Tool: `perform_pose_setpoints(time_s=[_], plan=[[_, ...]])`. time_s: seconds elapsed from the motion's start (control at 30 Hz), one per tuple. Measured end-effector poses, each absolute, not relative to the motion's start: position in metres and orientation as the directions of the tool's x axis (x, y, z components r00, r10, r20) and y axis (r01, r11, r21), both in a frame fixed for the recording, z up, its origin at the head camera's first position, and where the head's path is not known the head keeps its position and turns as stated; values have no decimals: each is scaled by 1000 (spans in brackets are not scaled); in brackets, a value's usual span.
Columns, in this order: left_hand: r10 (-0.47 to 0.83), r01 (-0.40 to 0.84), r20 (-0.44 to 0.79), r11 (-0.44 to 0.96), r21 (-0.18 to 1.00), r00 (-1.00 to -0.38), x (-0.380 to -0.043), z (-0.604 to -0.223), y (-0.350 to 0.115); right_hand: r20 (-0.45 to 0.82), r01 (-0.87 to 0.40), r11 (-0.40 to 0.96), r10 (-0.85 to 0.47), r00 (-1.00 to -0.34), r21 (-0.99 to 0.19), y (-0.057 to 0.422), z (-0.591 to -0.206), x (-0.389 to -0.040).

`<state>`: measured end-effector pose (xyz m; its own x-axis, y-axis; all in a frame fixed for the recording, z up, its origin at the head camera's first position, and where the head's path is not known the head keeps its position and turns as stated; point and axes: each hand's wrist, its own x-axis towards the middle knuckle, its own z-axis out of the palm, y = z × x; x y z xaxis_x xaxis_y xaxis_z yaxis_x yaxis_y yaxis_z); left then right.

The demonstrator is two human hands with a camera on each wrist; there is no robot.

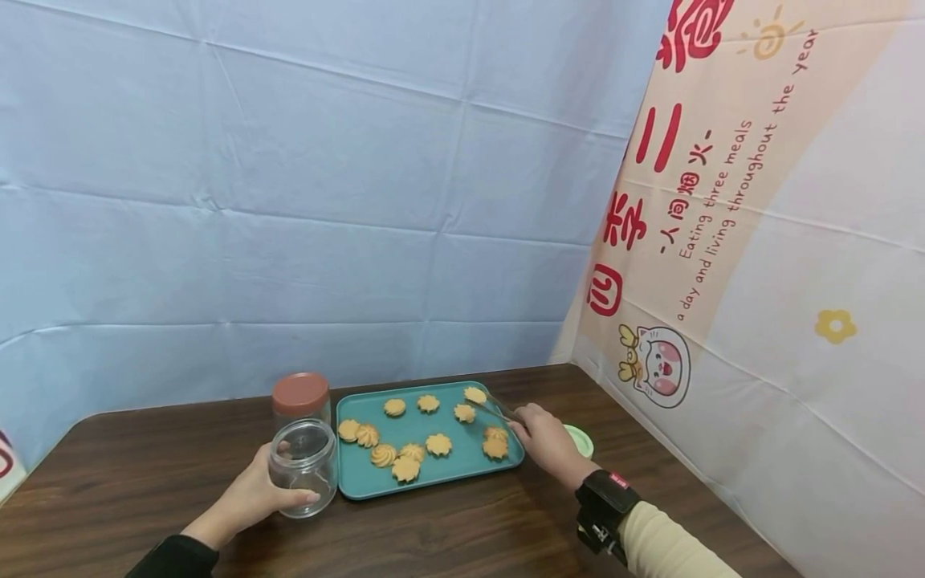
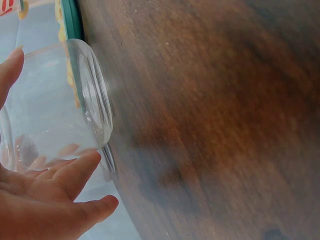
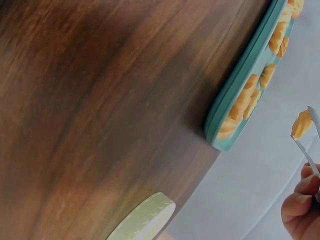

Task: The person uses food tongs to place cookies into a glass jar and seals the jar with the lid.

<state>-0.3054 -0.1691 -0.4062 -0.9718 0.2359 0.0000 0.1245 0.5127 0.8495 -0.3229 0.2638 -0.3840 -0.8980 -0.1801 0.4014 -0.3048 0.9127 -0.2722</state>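
My left hand (image 1: 253, 488) holds a clear jar (image 1: 318, 474) with no lid at the left end of the teal tray (image 1: 462, 464); the thumb lies across its near side. In the left wrist view, the jar's base (image 2: 97, 95) is close over the wooden table. With my right hand (image 1: 551, 441) I grip metal tongs (image 1: 499, 410) at the tray's far right corner. Between the tong tips a golden cookie (image 3: 302, 124) is pinched, held above the tray in the right wrist view. Several more cookies (image 1: 438, 445) lie spread over the tray, some overlapping.
Behind the clear jar stands another jar with a reddish lid (image 1: 300, 393). A pale green round item (image 1: 580, 441) sits on the table (image 1: 433, 530) beyond my right wrist, partly hidden by it. Blue cloth (image 1: 325, 201) hangs at the back, a printed cloth (image 1: 759, 321) at the right.
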Motion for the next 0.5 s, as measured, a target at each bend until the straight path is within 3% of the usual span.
perform_pose_setpoints(time_s=[0.5], plan=[[255, 140, 12, 491, 860, -967, -306, -406, -170, 406, -343, 892, -208, -890, -294, 251, -374, -316]])
